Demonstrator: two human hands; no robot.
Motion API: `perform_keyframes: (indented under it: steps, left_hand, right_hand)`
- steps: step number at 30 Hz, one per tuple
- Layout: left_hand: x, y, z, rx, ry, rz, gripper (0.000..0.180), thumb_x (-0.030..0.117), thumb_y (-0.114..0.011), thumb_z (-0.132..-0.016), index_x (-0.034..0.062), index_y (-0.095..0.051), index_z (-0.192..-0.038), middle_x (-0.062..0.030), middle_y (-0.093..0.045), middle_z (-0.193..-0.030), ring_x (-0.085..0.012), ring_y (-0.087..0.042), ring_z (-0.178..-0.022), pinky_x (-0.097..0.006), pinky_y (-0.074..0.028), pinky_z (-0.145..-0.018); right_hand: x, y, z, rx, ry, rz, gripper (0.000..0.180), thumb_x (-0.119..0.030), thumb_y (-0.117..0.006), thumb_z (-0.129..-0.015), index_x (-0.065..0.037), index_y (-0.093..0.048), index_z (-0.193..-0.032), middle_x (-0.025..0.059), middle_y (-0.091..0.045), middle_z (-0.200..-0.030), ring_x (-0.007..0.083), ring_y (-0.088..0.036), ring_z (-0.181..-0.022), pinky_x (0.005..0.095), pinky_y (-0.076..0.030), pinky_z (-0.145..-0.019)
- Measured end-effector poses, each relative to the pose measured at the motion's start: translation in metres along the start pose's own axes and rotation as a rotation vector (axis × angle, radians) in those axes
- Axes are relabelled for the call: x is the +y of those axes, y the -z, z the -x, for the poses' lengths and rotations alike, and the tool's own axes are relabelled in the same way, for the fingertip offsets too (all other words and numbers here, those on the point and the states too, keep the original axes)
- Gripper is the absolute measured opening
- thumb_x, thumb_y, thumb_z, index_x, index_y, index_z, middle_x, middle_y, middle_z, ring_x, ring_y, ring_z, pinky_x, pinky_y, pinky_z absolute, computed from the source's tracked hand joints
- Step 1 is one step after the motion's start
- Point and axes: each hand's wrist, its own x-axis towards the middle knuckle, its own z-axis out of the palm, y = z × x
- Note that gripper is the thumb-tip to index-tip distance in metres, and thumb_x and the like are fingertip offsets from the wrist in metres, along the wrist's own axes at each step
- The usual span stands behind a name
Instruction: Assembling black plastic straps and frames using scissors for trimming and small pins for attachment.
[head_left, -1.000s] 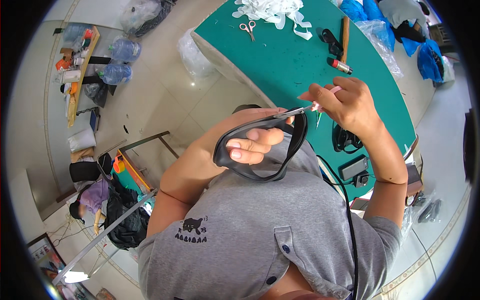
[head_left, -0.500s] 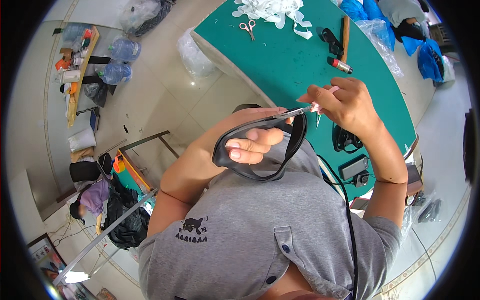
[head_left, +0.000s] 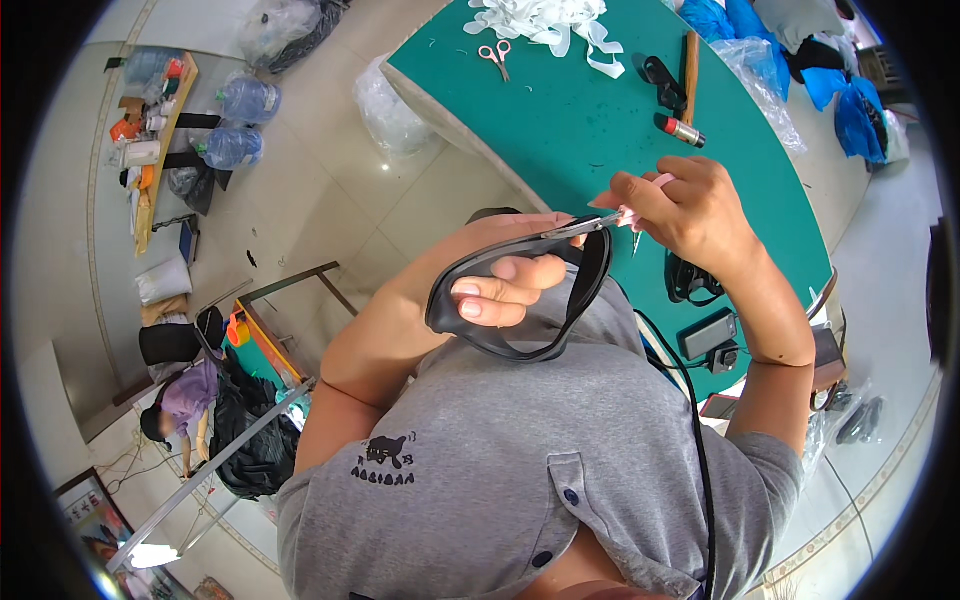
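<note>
Grey short-sleeved polo shirt (head_left: 480,470), dark buttons.

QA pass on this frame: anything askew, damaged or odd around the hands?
Nothing stands out. The left hand holds a black strap loop; the right hand works small pink-handled scissors at its edge. White fabric scraps lie heaped at the far end of the green table, with no spill visible.

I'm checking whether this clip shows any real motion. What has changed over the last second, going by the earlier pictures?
Very little. The right hand with the small pink-handled scissors has edged slightly to the right along the upper edge of the black strap loop. The left hand keeps its grip inside the loop. The green table and the things on it stayed put.
</note>
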Motion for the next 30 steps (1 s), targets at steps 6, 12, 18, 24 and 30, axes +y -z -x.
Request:
perform_keyframes:
  steps: [6, 12, 18, 24, 30]
  left_hand:
    - [-0.002, -0.003, 0.001, 0.070, -0.056, -0.068, 0.029, 0.014, -0.028, -0.099, -0.0056, -0.035, -0.119, -0.0037, -0.034, -0.060, -0.0108, -0.039, -0.032, -0.025, -0.039, -0.028]
    - [-0.007, -0.014, 0.005, 0.095, -0.114, -0.181, 0.027, 0.010, -0.031, -0.099, -0.0064, -0.036, -0.119, -0.0014, -0.034, -0.062, -0.0055, -0.036, -0.034, -0.020, -0.038, -0.031]
    - [-0.006, -0.012, 0.007, 0.090, -0.124, -0.198, 0.026, 0.009, -0.031, -0.099, -0.0064, -0.037, -0.119, -0.0009, -0.035, -0.063, -0.0039, -0.036, -0.034, -0.019, -0.037, -0.031]
    - [-0.002, -0.007, 0.003, 0.057, -0.077, -0.171, 0.028, 0.011, -0.031, -0.099, -0.0058, -0.036, -0.120, -0.0025, -0.037, -0.063, -0.0063, -0.037, -0.033, -0.021, -0.038, -0.030]
    - [-0.001, -0.005, 0.002, 0.071, -0.051, -0.092, 0.036, 0.021, -0.022, -0.102, -0.0053, -0.045, -0.110, -0.0054, -0.040, -0.062, -0.0116, -0.040, -0.032, -0.026, -0.038, -0.029]
  right_hand:
    - [-0.002, 0.000, -0.004, 0.019, 0.018, 0.046, 0.028, -0.014, -0.081, -0.065, -0.008, -0.058, -0.079, -0.0030, -0.039, -0.047, 0.0132, -0.043, -0.044, 0.0271, -0.031, -0.038]
    - [0.000, 0.003, -0.004, 0.036, 0.019, 0.105, 0.028, -0.014, -0.082, -0.065, -0.009, -0.058, -0.079, -0.0033, -0.038, -0.046, 0.0125, -0.041, -0.044, 0.0265, -0.031, -0.039]
    - [-0.002, 0.001, -0.007, 0.046, 0.021, 0.100, 0.028, -0.013, -0.081, -0.065, -0.008, -0.058, -0.080, -0.0034, -0.038, -0.046, 0.0124, -0.041, -0.044, 0.0264, -0.030, -0.039]
    - [-0.003, -0.003, -0.004, 0.071, 0.009, 0.090, 0.029, -0.012, -0.081, -0.063, -0.007, -0.059, -0.082, -0.0029, -0.039, -0.046, 0.0126, -0.041, -0.044, 0.0267, -0.030, -0.038]
    - [-0.004, -0.004, -0.005, 0.068, 0.015, 0.079, 0.029, -0.013, -0.081, -0.063, -0.008, -0.059, -0.082, -0.0023, -0.039, -0.046, 0.0125, -0.041, -0.044, 0.0269, -0.030, -0.038]
